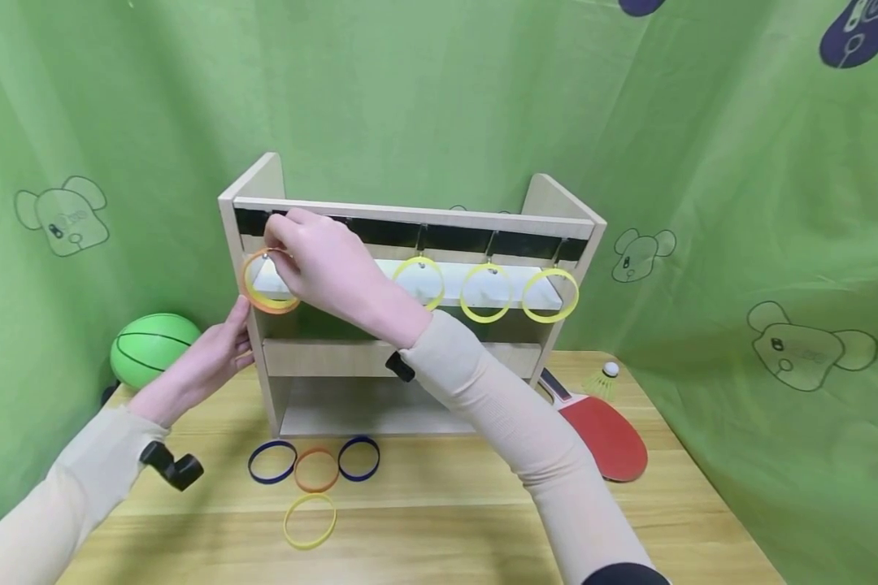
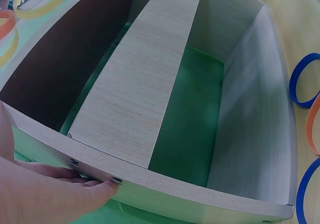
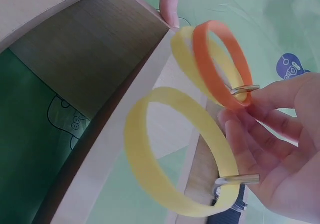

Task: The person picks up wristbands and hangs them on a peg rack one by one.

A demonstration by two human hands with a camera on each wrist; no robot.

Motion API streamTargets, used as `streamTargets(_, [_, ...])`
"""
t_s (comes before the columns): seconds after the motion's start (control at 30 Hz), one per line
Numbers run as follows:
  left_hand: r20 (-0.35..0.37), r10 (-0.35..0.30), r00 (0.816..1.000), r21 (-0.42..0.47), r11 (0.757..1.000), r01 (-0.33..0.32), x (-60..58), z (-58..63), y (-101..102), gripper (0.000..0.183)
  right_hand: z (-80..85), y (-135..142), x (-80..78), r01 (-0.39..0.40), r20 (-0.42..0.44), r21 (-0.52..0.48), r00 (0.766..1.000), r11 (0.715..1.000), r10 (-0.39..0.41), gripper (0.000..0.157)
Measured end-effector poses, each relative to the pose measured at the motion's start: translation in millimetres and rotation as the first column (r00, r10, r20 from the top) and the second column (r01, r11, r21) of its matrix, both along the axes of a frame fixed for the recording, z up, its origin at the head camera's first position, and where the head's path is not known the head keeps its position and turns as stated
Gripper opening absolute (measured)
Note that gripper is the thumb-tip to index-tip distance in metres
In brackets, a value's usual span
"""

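At the upper left of a wooden rack (image 1: 402, 359), my right hand (image 1: 329, 264) pinches the lower edge of an orange silicone wristband (image 3: 201, 58) by a metal hook. That wristband hangs over the hook together with a yellow wristband (image 3: 181, 46). Another yellow wristband (image 3: 137, 139) hangs from the neighbouring hook; in the head view my right hand and forearm hide it. Farther right, yellow wristbands (image 1: 486, 318) hang singly from hooks. My left hand (image 1: 219, 345) rests against the rack's left side panel, its fingers on the outer face and thumb at the front edge.
On the table before the rack lie two blue wristbands (image 1: 251, 465), an orange wristband (image 1: 297, 473) and a yellow wristband (image 1: 287, 530). A green ball (image 1: 149, 349) sits left of the rack. A red paddle (image 1: 607, 439) and a shuttlecock (image 1: 604, 380) lie right. Green curtains surround the table.
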State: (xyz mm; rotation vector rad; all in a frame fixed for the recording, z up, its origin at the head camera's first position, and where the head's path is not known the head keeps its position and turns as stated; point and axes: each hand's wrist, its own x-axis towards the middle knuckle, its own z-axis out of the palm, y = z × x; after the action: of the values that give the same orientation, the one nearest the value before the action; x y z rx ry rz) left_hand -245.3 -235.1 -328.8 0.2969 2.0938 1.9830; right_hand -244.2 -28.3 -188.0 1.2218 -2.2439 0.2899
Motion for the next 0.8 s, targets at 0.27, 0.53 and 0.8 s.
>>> streamTargets(0.27, [-0.003,0.003,1.0,0.005,1.0,-0.003,-1.2,-1.6,-1,0.096,-11.3,24,20.6,-0.126,-0.05,-0.072,0.991,0.989,0.123,0.009])
streamTargets(0.53, [-0.015,-0.004,1.0,0.007,1.0,0.004,-1.6,1.5,-1,0.096,-77.0,56,39.0,-0.188,-0.014,-0.057,0.982,0.981,0.187,0.006])
streamTargets(0.8, [-0.019,-0.015,1.0,0.012,1.0,0.015,1.3,0.3,-1,0.094,-191.1,80,31.7,-0.021,0.256,0.01,0.966,1.0,0.017,0.005])
